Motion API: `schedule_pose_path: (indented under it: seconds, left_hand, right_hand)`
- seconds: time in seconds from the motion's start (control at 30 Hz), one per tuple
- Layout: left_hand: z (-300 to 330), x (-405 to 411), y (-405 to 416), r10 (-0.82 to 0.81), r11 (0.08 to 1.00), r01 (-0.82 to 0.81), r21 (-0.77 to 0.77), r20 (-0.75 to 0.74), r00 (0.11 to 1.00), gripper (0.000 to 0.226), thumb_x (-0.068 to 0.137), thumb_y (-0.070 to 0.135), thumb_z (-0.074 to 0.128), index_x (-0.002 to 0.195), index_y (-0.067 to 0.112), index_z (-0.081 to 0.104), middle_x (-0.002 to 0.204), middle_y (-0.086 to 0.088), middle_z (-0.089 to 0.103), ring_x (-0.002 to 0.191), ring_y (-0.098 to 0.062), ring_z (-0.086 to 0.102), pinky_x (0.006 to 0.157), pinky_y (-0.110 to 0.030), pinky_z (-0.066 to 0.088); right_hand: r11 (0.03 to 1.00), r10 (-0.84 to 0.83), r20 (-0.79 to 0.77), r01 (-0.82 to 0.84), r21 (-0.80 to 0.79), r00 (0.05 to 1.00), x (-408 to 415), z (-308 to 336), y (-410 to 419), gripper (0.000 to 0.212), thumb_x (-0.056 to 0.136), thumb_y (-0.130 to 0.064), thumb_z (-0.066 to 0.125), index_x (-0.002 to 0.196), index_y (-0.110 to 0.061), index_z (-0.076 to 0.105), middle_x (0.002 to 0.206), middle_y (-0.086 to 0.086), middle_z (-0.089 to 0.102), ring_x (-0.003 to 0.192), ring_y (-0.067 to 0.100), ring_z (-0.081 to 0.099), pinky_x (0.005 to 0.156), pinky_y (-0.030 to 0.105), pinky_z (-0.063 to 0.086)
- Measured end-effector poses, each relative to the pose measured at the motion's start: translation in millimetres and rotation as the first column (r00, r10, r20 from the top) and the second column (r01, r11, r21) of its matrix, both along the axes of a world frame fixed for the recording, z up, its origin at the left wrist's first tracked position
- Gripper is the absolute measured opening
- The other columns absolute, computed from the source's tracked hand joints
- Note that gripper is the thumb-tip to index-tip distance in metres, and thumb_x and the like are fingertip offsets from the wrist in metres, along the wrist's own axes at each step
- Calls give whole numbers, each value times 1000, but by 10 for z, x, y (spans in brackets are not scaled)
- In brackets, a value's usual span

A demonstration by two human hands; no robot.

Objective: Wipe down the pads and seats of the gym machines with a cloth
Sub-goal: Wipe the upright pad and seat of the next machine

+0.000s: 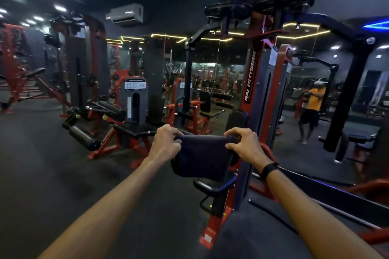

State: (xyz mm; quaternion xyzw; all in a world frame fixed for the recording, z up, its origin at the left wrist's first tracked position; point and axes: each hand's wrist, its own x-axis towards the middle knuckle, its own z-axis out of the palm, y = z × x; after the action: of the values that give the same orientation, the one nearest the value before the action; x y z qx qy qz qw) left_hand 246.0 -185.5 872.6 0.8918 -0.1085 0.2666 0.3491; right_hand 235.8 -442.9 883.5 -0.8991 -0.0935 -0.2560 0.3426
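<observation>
Far left I see a red-framed leg machine with black roller pads point(99, 122) on the dark floor. My left hand point(166, 143) pinches the left top edge of the dark navy fabric cloth point(202, 157), fingers curled round it. The cloth hangs stretched in the air, in front of the black padded seat point(212, 187) of the red-and-grey weight-stack machine point(263, 90). My right hand point(246, 145), black wristband point(269, 170) behind it, grips the right top edge likewise.

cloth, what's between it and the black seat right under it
Nothing: in the head view the dark cloth, gripped by left hand and right hand, hangs just above the black seat.
</observation>
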Motion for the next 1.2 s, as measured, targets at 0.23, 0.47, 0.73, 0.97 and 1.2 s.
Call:
schedule_pose_path:
  seconds: [0.23,0.47,0.73,0.97,1.2]
  left_hand:
    - [-97,1304,-63,-74,990,62,-126,-88,993,19,84,2,71,94,15,82,97,-6,74,98,-17,66,81,-22,49]
    - [-37,2720,-179,-222,968,208,-143,-91,971,19,81,-1,71,91,12,82,92,-9,77,94,-18,70,80,-20,50]
    - [-29,3880,-339,-336,934,319,-160,-91,937,22,80,-3,68,91,9,82,88,-7,77,87,-13,68,71,-12,43]
    - [-213,4711,-411,-378,915,339,-218,-172,910,21,78,-2,68,87,10,82,86,-8,77,92,-17,69,77,-22,53]
    - [-154,5567,-774,-414,897,352,-267,-230,880,16,80,1,74,90,11,82,91,-9,75,98,-14,63,82,-20,46]
  right_hand:
    - [964,15,-54,0,268,998,1156,-197,-152,13,85,-10,78,94,-19,78,94,1,76,96,23,70,87,38,58]
    - [759,3,-147,93,644,989,2221,-130,-167,20,87,13,66,92,-5,71,102,23,73,90,26,68,74,20,57]
    - [556,186,-262,118,823,947,3141,-141,-223,38,96,12,50,132,3,56,123,32,63,101,32,67,71,26,61]
    - [477,98,-250,175,861,963,3824,-285,-317,37,89,16,58,121,-1,63,105,20,71,88,25,70,60,28,59]
    - [405,-92,-178,200,892,980,4585,-307,-644,27,82,16,67,106,3,70,84,10,70,73,14,69,57,19,56]
